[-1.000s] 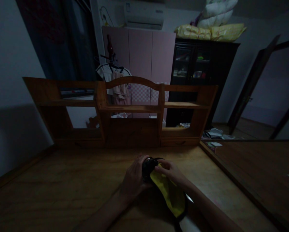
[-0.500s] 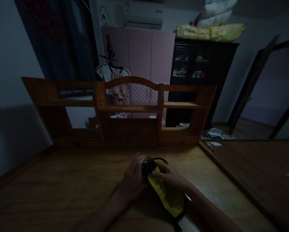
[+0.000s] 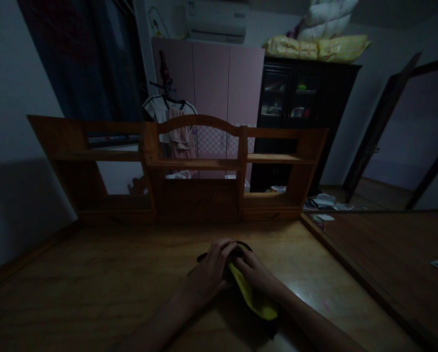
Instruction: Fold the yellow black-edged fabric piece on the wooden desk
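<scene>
On the wooden desk (image 3: pixel 94 288) lies a black pouch with a yellow lining (image 3: pixel 253 297), its open end under both hands. My left hand (image 3: pixel 208 276) is curled over a dark object at the pouch's mouth, and that object is almost wholly hidden. My right hand (image 3: pixel 253 271) presses down on the yellow lining beside it, fingers bent and touching the left hand's fingertips. The room is dim, so small details are lost.
A wooden shelf unit (image 3: pixel 197 166) stands along the desk's far edge. Behind it are a pink wardrobe (image 3: pixel 219 83), hanging clothes (image 3: pixel 171 122) and a dark glass-door cabinet (image 3: pixel 299 107). A second wooden surface (image 3: pixel 395 259) adjoins on the right, with papers at its edge.
My left hand has closed further over the dark object, which was plainly visible before. The pouch's yellow lining has flattened and shows less.
</scene>
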Demonstrator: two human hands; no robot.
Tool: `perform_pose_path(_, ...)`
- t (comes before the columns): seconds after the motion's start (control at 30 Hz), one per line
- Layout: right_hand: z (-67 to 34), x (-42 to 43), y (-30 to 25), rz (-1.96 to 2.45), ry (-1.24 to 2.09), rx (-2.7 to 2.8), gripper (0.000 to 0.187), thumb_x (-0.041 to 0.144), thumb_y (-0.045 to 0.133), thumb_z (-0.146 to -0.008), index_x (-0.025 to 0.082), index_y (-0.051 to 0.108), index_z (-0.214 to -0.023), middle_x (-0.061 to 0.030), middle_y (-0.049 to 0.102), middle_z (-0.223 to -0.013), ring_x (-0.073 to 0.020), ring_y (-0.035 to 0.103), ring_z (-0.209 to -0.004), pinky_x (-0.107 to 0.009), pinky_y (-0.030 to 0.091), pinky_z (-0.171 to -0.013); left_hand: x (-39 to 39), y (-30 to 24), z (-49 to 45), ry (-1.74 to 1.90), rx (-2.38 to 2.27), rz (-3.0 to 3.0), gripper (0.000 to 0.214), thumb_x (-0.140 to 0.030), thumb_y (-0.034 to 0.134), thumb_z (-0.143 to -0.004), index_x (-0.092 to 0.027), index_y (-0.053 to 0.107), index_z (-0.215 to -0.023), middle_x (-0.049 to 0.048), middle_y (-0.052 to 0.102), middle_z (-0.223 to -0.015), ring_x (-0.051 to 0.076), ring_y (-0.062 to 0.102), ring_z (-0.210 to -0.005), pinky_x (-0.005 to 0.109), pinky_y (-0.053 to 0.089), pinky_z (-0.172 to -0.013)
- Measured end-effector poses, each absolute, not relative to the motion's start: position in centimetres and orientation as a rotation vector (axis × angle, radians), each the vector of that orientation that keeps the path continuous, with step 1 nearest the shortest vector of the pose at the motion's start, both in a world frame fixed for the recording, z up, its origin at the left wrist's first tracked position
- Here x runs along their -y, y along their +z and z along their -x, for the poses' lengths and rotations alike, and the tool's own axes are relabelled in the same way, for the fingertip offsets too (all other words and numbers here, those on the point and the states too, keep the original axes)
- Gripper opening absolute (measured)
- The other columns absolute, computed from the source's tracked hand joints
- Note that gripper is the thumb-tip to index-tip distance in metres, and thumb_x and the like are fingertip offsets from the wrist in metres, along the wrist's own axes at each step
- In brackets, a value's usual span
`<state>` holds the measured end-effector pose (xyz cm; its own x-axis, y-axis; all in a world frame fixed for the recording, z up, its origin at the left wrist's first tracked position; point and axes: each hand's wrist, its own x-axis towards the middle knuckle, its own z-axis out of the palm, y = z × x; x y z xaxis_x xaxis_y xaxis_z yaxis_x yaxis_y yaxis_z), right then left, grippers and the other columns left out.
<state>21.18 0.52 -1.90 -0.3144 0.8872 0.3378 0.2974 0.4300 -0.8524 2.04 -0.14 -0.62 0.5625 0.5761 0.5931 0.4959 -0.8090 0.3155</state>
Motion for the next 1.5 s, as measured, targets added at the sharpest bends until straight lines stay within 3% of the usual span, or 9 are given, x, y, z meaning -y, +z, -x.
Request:
perform_pose_path(0.23, -21.4, -0.9, -1.9, 0.969, 0.704, 1.841, 0.031, 0.019, 0.049, -0.089, 0.019, 0.06, -0.119, -0.008, 0.067, -0.115, -0.0224, 0.061, -0.109, -0.037, 0.048, -0.097, -0.1, -0.5, -2.1, 1.027, -0.83, -2.644, 0.093, -0.021, 0.077, -0.074, -0.022, 0.019, -0.146, 0.0139, 0.035, -0.144, 0.029, 0.035, -0.135, 0.049, 0.036, -0.112)
perform_pose_path(0.47, -22.4, -0.8, -0.7, 1.093, 0.441, 1.965, 0.029, 0.012, 0.049, -0.089, 0.02, 0.06, -0.115, -0.0064, 0.071, -0.099, -0.0204, 0.067, -0.087, -0.03, 0.052, -0.076, 0.2, 0.2, -1.9, 0.987, -0.801, -2.639, 0.089, -0.019, 0.071, -0.077, -0.021, 0.017, -0.148, 0.0145, 0.034, -0.145, 0.029, 0.033, -0.136, 0.049, 0.034, -0.113)
perform_pose_path(0.63, -22.4, -0.6, -0.7, 1.111, 0.224, 2.109, 0.032, 0.009, 0.047, -0.087, 0.018, 0.059, -0.115, -0.0114, 0.069, -0.104, -0.0247, 0.064, -0.095, -0.036, 0.05, -0.084, 0.0, -0.3, -2.0, 0.924, -0.882, -2.725, 0.094, -0.017, 0.072, -0.074, -0.023, 0.017, -0.149, 0.0127, 0.035, -0.146, 0.031, 0.035, -0.134, 0.051, 0.036, -0.11)
perform_pose_path(0.8, -21.8, -0.6, -0.2, 0.986, 0.344, 2.017, 0.043, 0.005, 0.046, -0.083, 0.022, 0.057, -0.121, -0.0085, 0.068, -0.114, -0.0227, 0.063, -0.105, -0.035, 0.049, -0.091, -0.2, -0.6, -1.8, 0.954, -0.932, -2.857, 0.088, -0.026, 0.072, -0.079, -0.02, 0.018, -0.149, 0.0138, 0.037, -0.146, 0.033, 0.033, -0.136, 0.054, 0.034, -0.111)
perform_pose_path(0.93, -21.7, -0.7, 0.2, 1.006, 0.435, 1.96, 0.04, 0.011, 0.05, -0.084, 0.021, 0.058, -0.122, -0.0075, 0.071, -0.108, -0.0222, 0.066, -0.095, -0.032, 0.05, -0.083, -0.3, -0.6, -1.7, 1.065, -0.941, -2.916, 0.083, -0.029, 0.07, -0.082, -0.017, 0.02, -0.148, 0.0156, 0.039, -0.144, 0.031, 0.033, -0.137, 0.053, 0.033, -0.113)
perform_pose_path(1.17, -21.7, -0.6, -0.1, 1.067, 0.563, 1.952, 0.029, 0.023, 0.05, -0.092, 0.017, 0.06, -0.118, -0.0067, 0.071, -0.1, -0.022, 0.065, -0.089, -0.031, 0.049, -0.08, -0.4, -0.5, -1.7, 1.149, -0.96, -2.985, 0.068, -0.015, 0.055, -0.089, -0.012, 0.02, -0.147, 0.0167, 0.038, -0.145, 0.028, 0.032, -0.138, 0.052, 0.032, -0.114)
perform_pose_path(1.33, -21.1, -0.4, -0.4, 1.057, 0.634, 1.911, 0.026, 0.027, 0.048, -0.095, 0.018, 0.061, -0.115, -0.0074, 0.069, -0.106, -0.0229, 0.064, -0.096, -0.032, 0.048, -0.085, -0.4, -0.5, -1.5, 1.169, -0.989, -2.968, 0.067, -0.002, 0.04, -0.085, -0.014, 0.021, -0.147, 0.015, 0.035, -0.147, 0.026, 0.03, -0.14, 0.051, 0.035, -0.113)
perform_pose_path(1.5, -21.2, -0.5, -1.2, 1.078, 0.57, 1.958, 0.028, 0.028, 0.048, -0.095, 0.018, 0.057, -0.119, -0.0088, 0.068, -0.106, -0.024, 0.063, -0.096, -0.034, 0.047, -0.085, -0.5, -0.9, -1.7, 1.147, -0.935, -2.904, 0.074, 0.002, 0.039, -0.078, -0.017, 0.021, -0.147, 0.0133, 0.033, -0.149, 0.025, 0.029, -0.141, 0.052, 0.035, -0.113)
